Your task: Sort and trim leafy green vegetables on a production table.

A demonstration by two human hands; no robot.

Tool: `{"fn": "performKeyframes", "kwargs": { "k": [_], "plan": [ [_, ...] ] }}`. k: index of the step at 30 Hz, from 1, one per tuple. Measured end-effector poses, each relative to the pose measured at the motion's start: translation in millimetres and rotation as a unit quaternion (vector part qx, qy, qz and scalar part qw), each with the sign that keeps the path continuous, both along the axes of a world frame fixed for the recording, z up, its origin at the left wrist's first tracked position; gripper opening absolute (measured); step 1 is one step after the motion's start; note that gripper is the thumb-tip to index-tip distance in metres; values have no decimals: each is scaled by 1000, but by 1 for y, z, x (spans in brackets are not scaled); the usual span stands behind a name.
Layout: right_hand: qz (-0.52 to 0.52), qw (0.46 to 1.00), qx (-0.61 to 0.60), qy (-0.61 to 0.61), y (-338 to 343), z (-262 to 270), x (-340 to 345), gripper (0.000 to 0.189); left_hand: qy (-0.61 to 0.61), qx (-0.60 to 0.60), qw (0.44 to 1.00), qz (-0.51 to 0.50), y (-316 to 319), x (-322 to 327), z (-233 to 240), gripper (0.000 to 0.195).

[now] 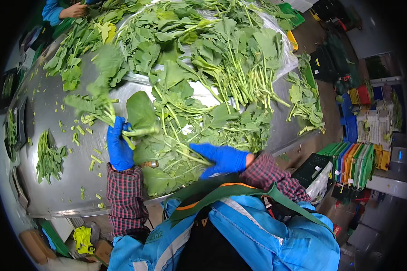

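My left hand (120,144), in a blue glove, grips a small bunch of leafy green stalks (105,110), whose leaves are blurred. My right hand (220,158), gloved in blue too, has its fingers spread over loose stems (183,152) near the table's front edge; whether it touches them I cannot tell. A large heap of leafy stalks (237,61) covers the middle and back of the metal table (84,183). Beside my left wrist shows a wooden handle (150,164), the rest hidden. A small bundle of greens (49,157) lies apart at the left, near scattered cut stem pieces (79,130).
Across the table, at the upper left, is a co-worker's bare hand (74,10) with a blue sleeve. Black trays (19,123) stand along the left edge. Stacked coloured crates (354,164) and a black crate (310,172) are on the right.
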State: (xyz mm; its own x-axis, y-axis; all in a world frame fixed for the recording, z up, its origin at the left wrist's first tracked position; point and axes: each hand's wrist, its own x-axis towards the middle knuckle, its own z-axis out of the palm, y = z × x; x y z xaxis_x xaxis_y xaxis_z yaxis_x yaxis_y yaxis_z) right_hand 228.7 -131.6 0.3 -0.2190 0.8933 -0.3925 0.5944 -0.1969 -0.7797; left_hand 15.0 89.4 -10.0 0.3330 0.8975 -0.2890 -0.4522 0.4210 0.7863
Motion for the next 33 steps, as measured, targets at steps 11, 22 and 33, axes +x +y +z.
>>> {"fn": "performKeyframes", "kwargs": {
  "k": [11,22,33],
  "plan": [
    [-245,823,-37,-512,43,-41,162,32,-135,-140,971,-140,-31,36,-2,9],
    [-417,846,100,317,15,11,135,37,-129,-134,973,-135,-30,35,-1,21],
    [-173,948,-53,263,21,-3,63,28,-84,-39,993,-67,-30,39,25,31]
  ]
}}
